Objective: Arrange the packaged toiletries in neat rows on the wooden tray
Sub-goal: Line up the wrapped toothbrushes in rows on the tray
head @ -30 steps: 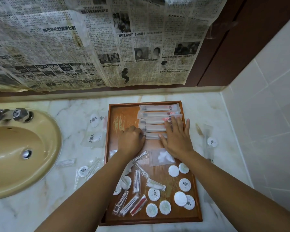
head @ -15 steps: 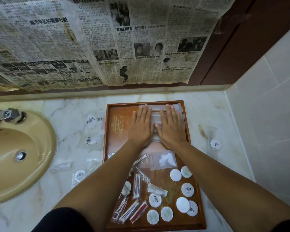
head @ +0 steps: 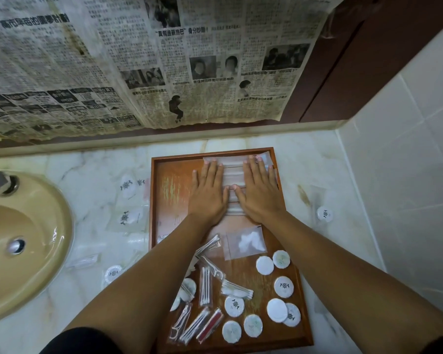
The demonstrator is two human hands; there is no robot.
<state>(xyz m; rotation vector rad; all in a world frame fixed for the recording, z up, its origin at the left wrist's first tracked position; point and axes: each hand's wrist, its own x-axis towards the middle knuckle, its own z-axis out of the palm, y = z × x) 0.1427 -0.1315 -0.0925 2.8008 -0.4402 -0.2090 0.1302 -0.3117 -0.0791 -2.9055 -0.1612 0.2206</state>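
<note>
A wooden tray [head: 164, 205] lies on the marble counter. At its far end, several long clear toothbrush packets [head: 234, 175] lie stacked in a row. My left hand [head: 209, 194] and my right hand [head: 260, 191] lie flat on them side by side, fingers straight, pressing down. Nearer on the tray sit a clear bag of cotton [head: 246, 241], several round white soap packets [head: 283, 287], cotton swab packets [head: 206, 286] and floss picks and a red-and-white packet [head: 210, 325], all loosely scattered.
A beige sink [head: 21, 241] with a tap fills the left. Clear sachets [head: 128, 185] and a round packet [head: 112, 273] lie on the counter left of the tray; another round packet [head: 324, 214] sits to its right. Newspaper covers the wall behind.
A second ago my left hand was curled at the packets' near end and my right lay flat. Both hands have since spread flat and slid toward the tray's far edge.
</note>
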